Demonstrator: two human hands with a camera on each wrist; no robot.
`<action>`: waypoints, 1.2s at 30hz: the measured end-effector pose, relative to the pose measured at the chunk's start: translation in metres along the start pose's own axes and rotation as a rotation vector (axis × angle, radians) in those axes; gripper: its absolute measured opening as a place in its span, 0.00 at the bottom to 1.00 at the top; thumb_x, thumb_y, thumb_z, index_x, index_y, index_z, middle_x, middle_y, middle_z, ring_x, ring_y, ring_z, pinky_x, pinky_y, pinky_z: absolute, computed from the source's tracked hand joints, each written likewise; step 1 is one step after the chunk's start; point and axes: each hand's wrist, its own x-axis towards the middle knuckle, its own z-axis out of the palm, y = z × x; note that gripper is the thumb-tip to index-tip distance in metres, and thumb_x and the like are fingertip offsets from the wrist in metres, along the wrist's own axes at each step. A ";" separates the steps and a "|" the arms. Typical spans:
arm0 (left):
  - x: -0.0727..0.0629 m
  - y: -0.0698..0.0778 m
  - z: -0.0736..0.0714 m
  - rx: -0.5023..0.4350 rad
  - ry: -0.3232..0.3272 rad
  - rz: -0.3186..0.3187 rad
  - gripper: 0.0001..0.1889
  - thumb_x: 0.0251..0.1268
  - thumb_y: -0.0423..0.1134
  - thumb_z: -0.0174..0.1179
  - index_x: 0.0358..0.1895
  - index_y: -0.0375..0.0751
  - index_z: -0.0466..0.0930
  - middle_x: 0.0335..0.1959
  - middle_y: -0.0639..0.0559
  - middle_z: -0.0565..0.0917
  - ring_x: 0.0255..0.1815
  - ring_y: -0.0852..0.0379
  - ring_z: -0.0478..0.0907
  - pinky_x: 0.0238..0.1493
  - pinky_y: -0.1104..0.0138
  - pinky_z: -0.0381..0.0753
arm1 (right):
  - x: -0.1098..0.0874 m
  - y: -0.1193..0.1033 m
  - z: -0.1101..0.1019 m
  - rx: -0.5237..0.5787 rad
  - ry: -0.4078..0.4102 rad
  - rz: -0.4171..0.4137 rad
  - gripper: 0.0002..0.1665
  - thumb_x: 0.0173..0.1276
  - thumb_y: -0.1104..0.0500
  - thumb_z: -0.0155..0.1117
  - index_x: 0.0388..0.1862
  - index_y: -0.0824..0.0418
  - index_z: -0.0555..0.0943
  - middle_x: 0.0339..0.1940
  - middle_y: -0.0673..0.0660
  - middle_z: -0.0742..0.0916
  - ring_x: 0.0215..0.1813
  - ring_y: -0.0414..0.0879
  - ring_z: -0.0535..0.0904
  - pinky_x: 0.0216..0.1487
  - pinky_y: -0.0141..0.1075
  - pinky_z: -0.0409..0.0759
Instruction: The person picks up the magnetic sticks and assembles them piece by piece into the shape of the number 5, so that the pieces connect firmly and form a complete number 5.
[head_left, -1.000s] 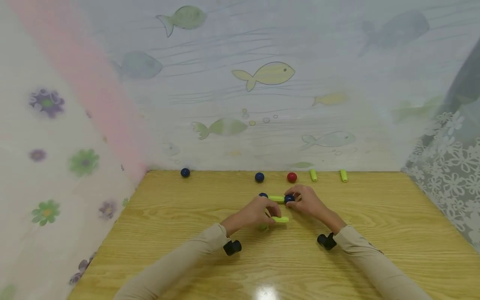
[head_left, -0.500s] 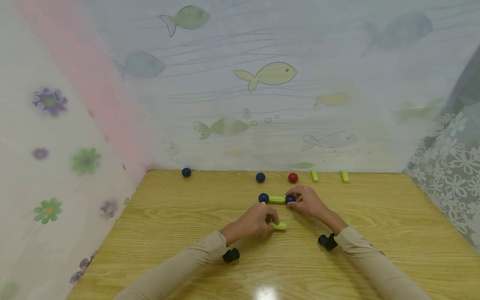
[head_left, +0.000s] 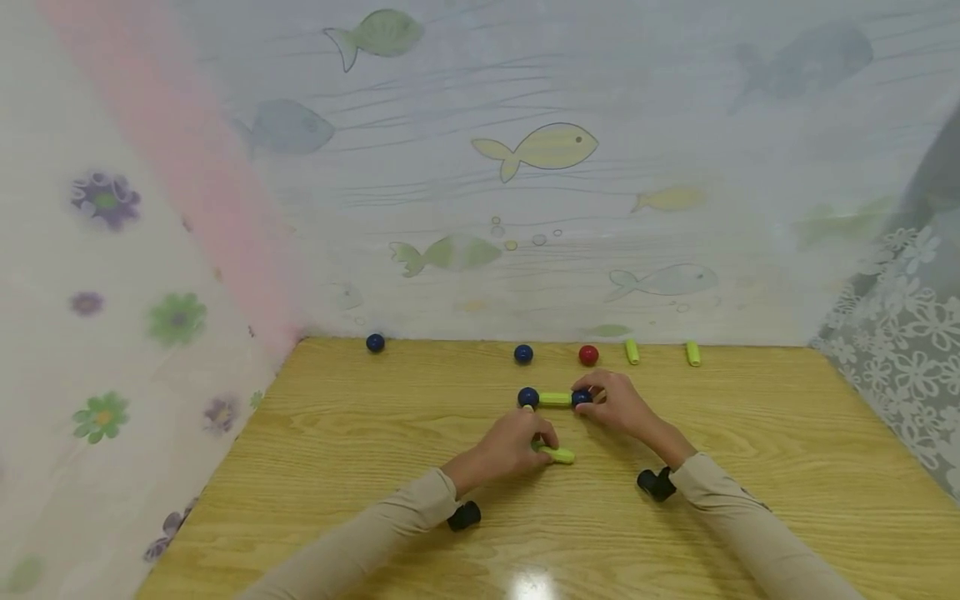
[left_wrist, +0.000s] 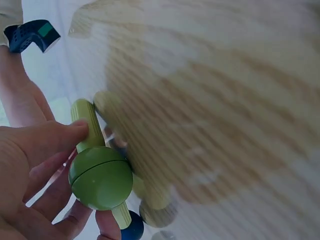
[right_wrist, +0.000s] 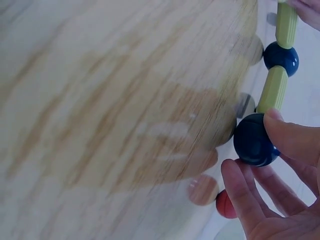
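Observation:
My left hand (head_left: 512,450) pinches a yellow-green ribbed rod (left_wrist: 89,125) that joins a green ball (left_wrist: 101,178). From that ball another short rod (left_wrist: 121,216) runs to a blue ball (head_left: 528,397), seen beyond the left fingers in the head view. A yellow-green rod (head_left: 555,399) connects this ball to a second blue ball (right_wrist: 256,140), which my right hand (head_left: 617,402) holds between thumb and fingers. The pinched rod's far end points right, apart from the right-hand ball. In the head view the left hand hides the green ball.
Along the table's back edge lie a blue ball (head_left: 375,342), another blue ball (head_left: 522,354), a red ball (head_left: 588,356) and two loose yellow-green rods, one left (head_left: 632,352) and one right (head_left: 693,353). A patterned curtain (head_left: 480,183) stands behind the wooden table (head_left: 375,433).
The left hand has shifted slightly toward the person, swinging the pinched rod's free end nearer. More of the left blue ball shows. The right hand stays on its blue ball.

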 end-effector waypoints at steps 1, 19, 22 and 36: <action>0.000 0.001 0.001 0.006 0.007 -0.003 0.05 0.53 0.37 0.71 0.34 0.47 0.87 0.30 0.63 0.83 0.32 0.70 0.74 0.37 0.77 0.72 | 0.000 0.000 0.000 0.000 -0.001 -0.001 0.16 0.56 0.68 0.71 0.44 0.71 0.82 0.41 0.63 0.83 0.39 0.55 0.81 0.39 0.45 0.82; -0.004 0.010 0.005 -0.010 0.083 -0.069 0.06 0.58 0.38 0.68 0.38 0.45 0.86 0.32 0.59 0.82 0.32 0.67 0.73 0.32 0.77 0.71 | 0.000 0.003 0.000 -0.011 -0.010 0.021 0.16 0.58 0.67 0.70 0.46 0.70 0.82 0.42 0.63 0.83 0.40 0.55 0.81 0.40 0.44 0.82; -0.005 0.010 0.005 -0.023 0.082 -0.067 0.06 0.58 0.38 0.67 0.38 0.45 0.86 0.32 0.59 0.82 0.32 0.67 0.73 0.33 0.77 0.72 | 0.000 0.003 0.000 -0.010 -0.010 0.024 0.16 0.58 0.68 0.69 0.47 0.70 0.82 0.42 0.63 0.83 0.40 0.55 0.81 0.40 0.44 0.82; -0.005 0.007 0.006 -0.003 0.069 -0.035 0.07 0.59 0.38 0.66 0.41 0.47 0.86 0.36 0.60 0.84 0.34 0.67 0.75 0.35 0.77 0.73 | 0.000 0.002 0.001 -0.023 -0.004 0.033 0.16 0.58 0.67 0.70 0.47 0.69 0.82 0.43 0.64 0.83 0.40 0.56 0.80 0.40 0.45 0.82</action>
